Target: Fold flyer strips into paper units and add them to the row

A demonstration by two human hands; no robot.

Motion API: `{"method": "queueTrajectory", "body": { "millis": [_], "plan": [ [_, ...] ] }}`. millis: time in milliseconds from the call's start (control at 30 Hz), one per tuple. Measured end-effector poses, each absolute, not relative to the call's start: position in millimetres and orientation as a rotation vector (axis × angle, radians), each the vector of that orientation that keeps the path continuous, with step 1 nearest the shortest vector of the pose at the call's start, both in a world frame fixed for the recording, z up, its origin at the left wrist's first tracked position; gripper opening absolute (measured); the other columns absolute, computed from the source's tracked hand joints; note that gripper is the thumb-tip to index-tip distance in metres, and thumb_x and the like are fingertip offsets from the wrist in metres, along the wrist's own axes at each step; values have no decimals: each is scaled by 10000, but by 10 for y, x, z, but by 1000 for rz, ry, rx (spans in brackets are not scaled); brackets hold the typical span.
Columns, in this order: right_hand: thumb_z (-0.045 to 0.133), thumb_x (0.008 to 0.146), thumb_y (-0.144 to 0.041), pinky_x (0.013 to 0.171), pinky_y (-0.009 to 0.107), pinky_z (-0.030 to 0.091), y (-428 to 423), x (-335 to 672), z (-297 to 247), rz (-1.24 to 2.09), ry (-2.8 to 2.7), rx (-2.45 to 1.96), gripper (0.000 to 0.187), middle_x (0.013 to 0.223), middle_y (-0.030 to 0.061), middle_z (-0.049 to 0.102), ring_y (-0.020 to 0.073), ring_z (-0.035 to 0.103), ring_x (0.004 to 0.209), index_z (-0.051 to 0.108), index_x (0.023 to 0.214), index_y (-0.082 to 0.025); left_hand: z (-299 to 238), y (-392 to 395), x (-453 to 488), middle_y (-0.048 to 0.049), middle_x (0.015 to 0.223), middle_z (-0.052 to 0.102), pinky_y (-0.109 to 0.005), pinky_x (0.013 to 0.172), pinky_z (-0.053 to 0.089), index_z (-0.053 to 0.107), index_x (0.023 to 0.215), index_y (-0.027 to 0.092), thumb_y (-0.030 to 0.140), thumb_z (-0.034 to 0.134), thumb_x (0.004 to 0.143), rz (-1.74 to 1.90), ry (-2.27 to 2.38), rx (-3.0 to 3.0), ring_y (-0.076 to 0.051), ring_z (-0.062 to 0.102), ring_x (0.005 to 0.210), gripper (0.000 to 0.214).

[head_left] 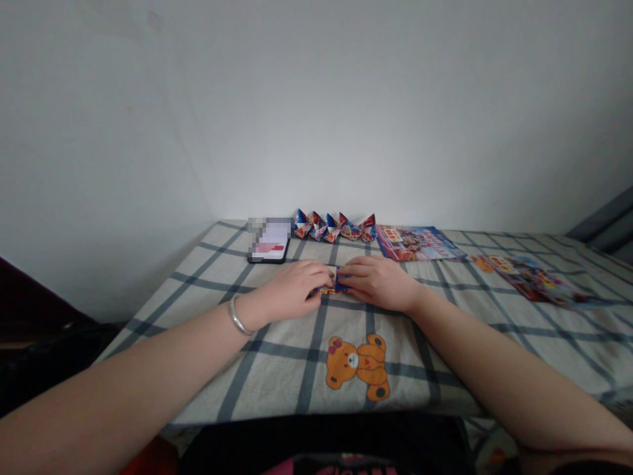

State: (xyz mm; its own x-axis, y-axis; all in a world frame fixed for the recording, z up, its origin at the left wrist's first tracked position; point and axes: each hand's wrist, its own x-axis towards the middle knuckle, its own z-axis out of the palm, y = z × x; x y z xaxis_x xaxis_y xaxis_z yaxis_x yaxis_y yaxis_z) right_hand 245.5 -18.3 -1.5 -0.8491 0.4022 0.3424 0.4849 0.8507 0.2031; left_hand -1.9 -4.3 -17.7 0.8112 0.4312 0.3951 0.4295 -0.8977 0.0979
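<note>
A small piece of folded, colourful printed paper (pixel 340 285) lies on the tablecloth in front of me, mostly covered by my fingers. From its left side my left hand (pixel 297 289) grips it, fingers bent and thumb at the near edge; a silver bracelet is on that wrist. On the right end, the fingers of my right hand (pixel 380 282) press together over the paper. Just beyond stands a row of several folded paper shapes (pixel 332 227) in similar red and blue print. How the paper is folded under my hands is hidden.
A phone (pixel 270 243) with a lit screen lies back left. Printed colourful sheets (pixel 420 243) lie back right, with more printed sheets (pixel 539 280) farther right. The checked tablecloth (pixel 277 382) carries a bear print. A white wall (pixel 346 119) borders the far edge.
</note>
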Motion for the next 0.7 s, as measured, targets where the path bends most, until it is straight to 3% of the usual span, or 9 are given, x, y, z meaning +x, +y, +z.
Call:
{"method": "queueTrajectory", "body": {
  "millis": [200, 500, 700],
  "plan": [
    [544, 901, -232, 897, 361, 524, -206, 2429, -23, -336, -2743, -633, 238, 1094, 99, 725, 210, 643, 1014, 710, 1052, -153, -190, -54, -17, -59, 1095, 643, -387, 929, 490, 661, 1035, 197, 103, 528, 817, 670, 729, 3014, -208, 600, 1026, 271],
    [546, 930, -267, 899, 356, 512, -207, 2417, -27, -141, -2750, -628, 267, 1139, 79, 719, 205, 646, 1034, 704, 1130, -188, -163, -39, -17, -61, 1049, 648, -344, 877, 506, 659, 1002, 182, 264, 588, 901, 620, 712, 3009, -194, 615, 979, 148],
    [518, 959, -275, 854, 317, 495, -231, 2423, -19, 4, -2718, -671, 231, 1012, 76, 739, 187, 661, 952, 719, 1014, -175, -134, -49, -11, -40, 962, 677, -408, 970, 476, 653, 920, 189, 316, 600, 917, 590, 639, 3082, -193, 623, 933, 137]
  ]
}}
